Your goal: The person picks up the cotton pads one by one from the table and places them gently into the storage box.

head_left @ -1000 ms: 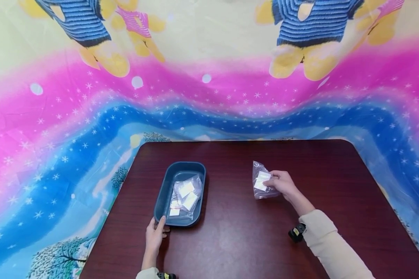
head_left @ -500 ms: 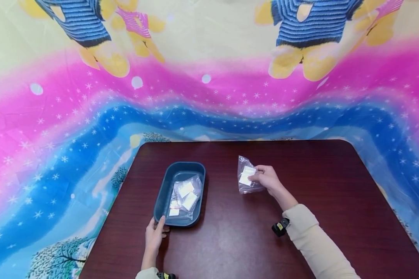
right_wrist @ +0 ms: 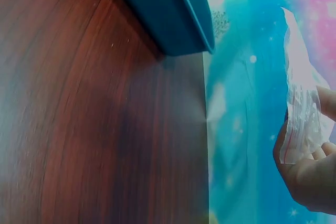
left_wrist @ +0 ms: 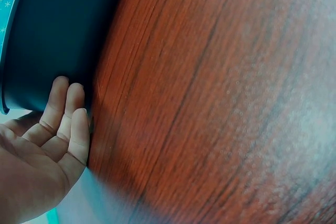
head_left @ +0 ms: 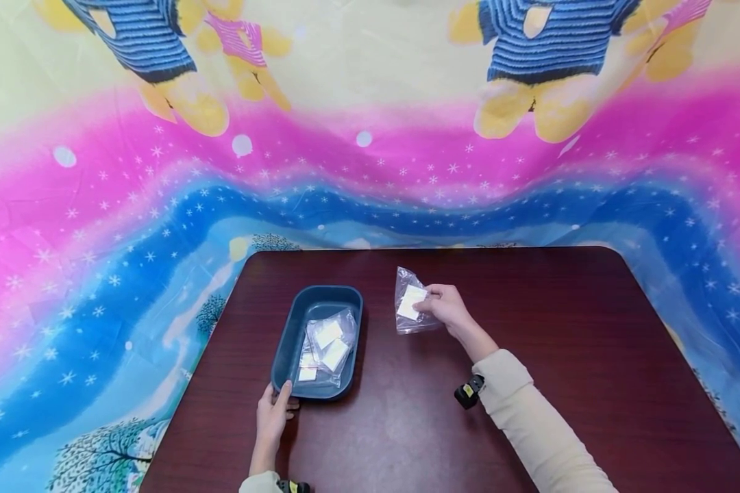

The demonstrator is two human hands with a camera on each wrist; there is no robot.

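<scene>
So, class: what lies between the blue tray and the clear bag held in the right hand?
Only bare table, seen in the head view, between tray and bag.

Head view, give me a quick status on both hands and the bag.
Right hand pinches clear bag above the table. Left hand rests on blue tray near end. Path between bag and tray unobstructed.

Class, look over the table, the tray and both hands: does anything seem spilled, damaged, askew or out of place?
Nothing stands out. The blue tray sits flat on the table with clear bags inside, the left hand touching its near end. The right hand pinches one intact bag above the table.
</scene>
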